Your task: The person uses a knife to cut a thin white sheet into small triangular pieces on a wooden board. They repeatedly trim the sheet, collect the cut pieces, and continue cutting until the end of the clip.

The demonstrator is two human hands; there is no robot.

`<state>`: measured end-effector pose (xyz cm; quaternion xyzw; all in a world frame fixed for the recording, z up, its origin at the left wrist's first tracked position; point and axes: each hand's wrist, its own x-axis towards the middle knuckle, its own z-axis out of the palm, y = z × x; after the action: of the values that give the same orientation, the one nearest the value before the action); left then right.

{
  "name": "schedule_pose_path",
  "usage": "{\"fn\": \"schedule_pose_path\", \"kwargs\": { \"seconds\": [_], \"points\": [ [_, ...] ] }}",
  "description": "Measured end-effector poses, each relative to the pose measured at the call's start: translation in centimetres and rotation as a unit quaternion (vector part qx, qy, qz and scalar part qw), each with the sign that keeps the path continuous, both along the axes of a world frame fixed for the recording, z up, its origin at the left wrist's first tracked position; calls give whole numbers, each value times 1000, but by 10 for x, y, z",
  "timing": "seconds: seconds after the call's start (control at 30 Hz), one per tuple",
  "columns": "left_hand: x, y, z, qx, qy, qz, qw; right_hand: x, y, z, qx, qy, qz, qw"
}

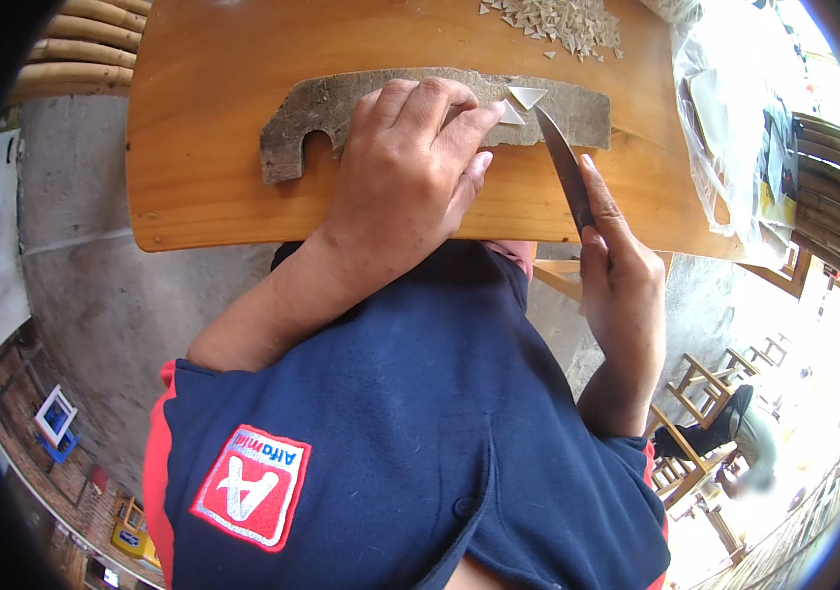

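A worn wooden cutting board [577, 110] with a curved notch lies across the table. My left hand [405, 162] rests over its middle, fingers curled, with the forefinger tip pressing a thin white triangular piece [511, 114] against the board. A second white triangle [528, 95] lies just beyond it, beside the knife tip. My right hand [622, 256] is closed round the handle of a knife [560, 152], forefinger stretched along its back. The blade points away from me, its tip over the board by the two triangles. My grip hides most of the handle.
The board is on a varnished wooden table [213, 128]. A pile of small pale triangular pieces [568, 25] lies at its far side. Clear plastic bags [710, 118] stand along the right edge. Beyond, at the lower right, a person [750, 438] bends near wooden stools [695, 393].
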<state>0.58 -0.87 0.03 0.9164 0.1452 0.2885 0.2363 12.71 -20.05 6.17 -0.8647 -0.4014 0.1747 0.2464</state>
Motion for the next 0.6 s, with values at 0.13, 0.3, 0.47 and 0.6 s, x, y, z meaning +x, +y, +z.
{"fn": "schedule_pose_path", "kwargs": {
  "seconds": [0.13, 0.3, 0.47, 0.6],
  "points": [
    [-1, -2, 4, 6, 18, -3, 1000, -14, 11, 1, 9, 26, -15, 999],
    [0, -5, 3, -12, 9, 4, 1000, -24, 20, 1, 16, 34, -22, 999],
    [2, -6, 5, 32, 32, 5, 999, -28, 22, -4, 9, 10, -9, 1000],
    [2, -9, 6, 46, 40, 7, 998, -34, 23, -6, -4, -3, -11, 1000]
  ]
}}
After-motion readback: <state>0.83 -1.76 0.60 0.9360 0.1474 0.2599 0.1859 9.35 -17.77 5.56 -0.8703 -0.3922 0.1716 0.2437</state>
